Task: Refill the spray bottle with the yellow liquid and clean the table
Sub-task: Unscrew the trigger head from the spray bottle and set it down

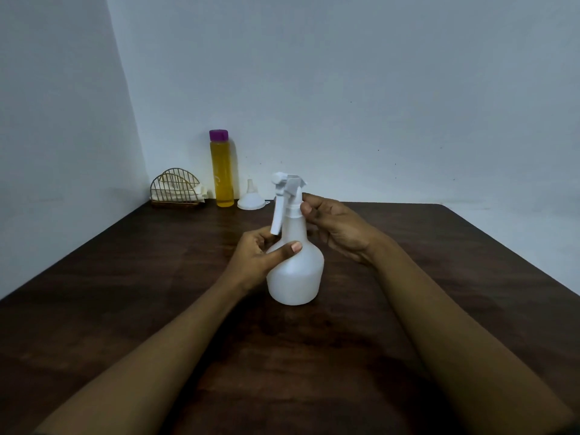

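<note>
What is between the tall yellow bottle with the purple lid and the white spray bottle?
A small white plastic funnel, standing wide end down on the dark wooden table, as the head view shows.

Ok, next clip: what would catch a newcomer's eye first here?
The white spray bottle is upright at centre, the left hand gripping its shoulder and the right hand pinching its collar below the trigger head. At the far edge, a bottle of yellow liquid with a purple cap stands out, beside a white funnel.
</note>
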